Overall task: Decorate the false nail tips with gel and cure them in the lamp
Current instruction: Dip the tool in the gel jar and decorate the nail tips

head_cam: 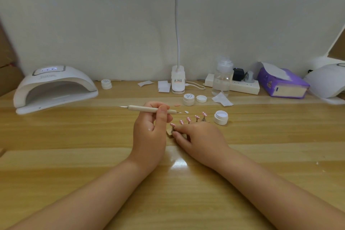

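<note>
- Five pink false nail tips with pale raised dots stand on small stalks in a curved row, near the middle of the wooden bench; the stalks rise from a small wooden stand.
- The right hand lies flat over that stand, its fingers straight and pressing the base down beside the leftmost tip.
- The left hand pinches a slim cream dotting pen between thumb and curled fingers, held level, its fine metal point toward the left.
- Just right of the tips sits an open, round, white gel pot; behind them a lidded gel jar and a loose lid.
- A domed, glossy white curing lamp with an arched opening stands at the bench's back left.
- Along the back edge: a clip-on desk lamp, a clear pump bottle, a power strip and a purple tissue pack.
</note>
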Tool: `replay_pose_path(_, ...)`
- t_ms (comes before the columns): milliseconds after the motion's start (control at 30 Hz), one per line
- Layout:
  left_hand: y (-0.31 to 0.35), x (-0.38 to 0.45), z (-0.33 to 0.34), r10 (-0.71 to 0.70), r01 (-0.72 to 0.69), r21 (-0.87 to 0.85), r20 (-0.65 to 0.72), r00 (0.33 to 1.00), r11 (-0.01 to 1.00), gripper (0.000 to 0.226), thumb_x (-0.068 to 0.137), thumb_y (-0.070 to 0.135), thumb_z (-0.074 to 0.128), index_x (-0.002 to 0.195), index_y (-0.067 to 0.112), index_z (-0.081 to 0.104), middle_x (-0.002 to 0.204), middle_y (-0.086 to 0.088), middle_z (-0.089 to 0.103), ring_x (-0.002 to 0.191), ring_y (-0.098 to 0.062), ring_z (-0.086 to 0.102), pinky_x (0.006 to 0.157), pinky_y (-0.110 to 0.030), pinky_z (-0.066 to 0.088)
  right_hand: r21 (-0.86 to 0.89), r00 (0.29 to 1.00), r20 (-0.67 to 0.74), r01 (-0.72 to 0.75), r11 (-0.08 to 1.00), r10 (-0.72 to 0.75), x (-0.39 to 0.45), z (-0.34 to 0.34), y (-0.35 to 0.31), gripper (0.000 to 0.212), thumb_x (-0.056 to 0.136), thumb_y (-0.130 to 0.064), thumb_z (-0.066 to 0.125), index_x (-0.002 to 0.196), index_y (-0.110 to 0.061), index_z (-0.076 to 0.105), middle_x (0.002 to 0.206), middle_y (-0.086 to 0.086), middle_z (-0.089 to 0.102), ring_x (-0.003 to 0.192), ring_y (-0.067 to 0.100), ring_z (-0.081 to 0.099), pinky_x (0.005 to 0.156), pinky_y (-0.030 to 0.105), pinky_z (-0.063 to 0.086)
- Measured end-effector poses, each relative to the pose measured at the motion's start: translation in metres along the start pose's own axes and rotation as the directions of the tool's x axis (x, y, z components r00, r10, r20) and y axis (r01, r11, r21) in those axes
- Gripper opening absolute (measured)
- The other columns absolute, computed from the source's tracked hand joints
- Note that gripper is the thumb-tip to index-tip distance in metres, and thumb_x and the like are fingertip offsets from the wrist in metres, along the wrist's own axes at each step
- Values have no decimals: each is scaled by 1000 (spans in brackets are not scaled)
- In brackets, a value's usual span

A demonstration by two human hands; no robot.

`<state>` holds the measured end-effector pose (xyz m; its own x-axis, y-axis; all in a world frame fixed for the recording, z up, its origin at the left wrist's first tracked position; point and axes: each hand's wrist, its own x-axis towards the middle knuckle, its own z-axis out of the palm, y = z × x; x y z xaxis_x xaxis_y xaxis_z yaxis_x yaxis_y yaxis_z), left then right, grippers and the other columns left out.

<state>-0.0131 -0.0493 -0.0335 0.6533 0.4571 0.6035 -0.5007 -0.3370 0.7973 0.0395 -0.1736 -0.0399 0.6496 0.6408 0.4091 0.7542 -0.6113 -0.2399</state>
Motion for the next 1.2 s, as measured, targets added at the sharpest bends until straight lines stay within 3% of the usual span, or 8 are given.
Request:
replay_pose_path(167,0,0,0,-8,8,-4,2,1000,1000,13,89,31,45,84,25,55,70,19,66,68,5,60,63,-6,42,-52,999,-35,-4,999,2,-1,-1,-1,32,95,-45,41,102,-32,69,79,-1,67,78,19,60,53,29,26)
replay_pose_path(333,0,0,1,-8,8,-9,-1,1000,1000,13,89,32,45,84,24,54,70,20,66,68,4,61,63,-6,42,-18,997,-73,31,999,-32,-3,-1,-1,28,94,-42,46,104,-32,70,81,0,70,80,20,62,55,28,33)
replay_pose_path(433,1,0,1,-7,7,-7,-1,1000,1000,13,89,32,45,84,24,54,69,21,65,68,4,61,63,-6,42,-36,993,-113,43,998,-46,-4,-1,-2,25,93,-40,50,94,-29,73,75,0,69,79,20,64,54,26,31)
replay_pose_path(600,2,0,-2,-2,2,2,2,1000,1000,11,92,27,47,85,23,55,70,20,65,70,4,61,64,-6,42,20,975,-220,42,999,-37,-8,-3,-4,19,87,-33,61,75,-23,73,62,-6,64,63,15,62,49,28,44)
replay_pose_path(733,2,1,-2,-6,6,1,-11,1000,1000,14,89,32,45,84,24,55,68,17,65,69,3,60,65,-7,42,47,956,-293,12,999,2,-12,-8,-3,9,79,-28,72,71,-24,73,62,-11,67,69,9,59,50,15,34)
replay_pose_path(933,1,1,-2,-6,6,-5,-5,1000,1000,13,89,31,46,84,25,55,69,17,65,69,3,60,65,-8,43,37,964,-265,-1,999,10,-9,-8,-1,12,82,-28,69,73,-21,73,65,-8,69,55,14,60,44,24,41)
replay_pose_path(1200,1,0,-1,-6,6,-8,3,1000,1000,12,89,30,46,84,25,56,69,17,65,68,3,60,64,-7,43,73,966,-253,-38,997,55,-4,-5,1,16,85,-32,64,75,-22,72,65,-5,69,58,17,61,48,31,47)
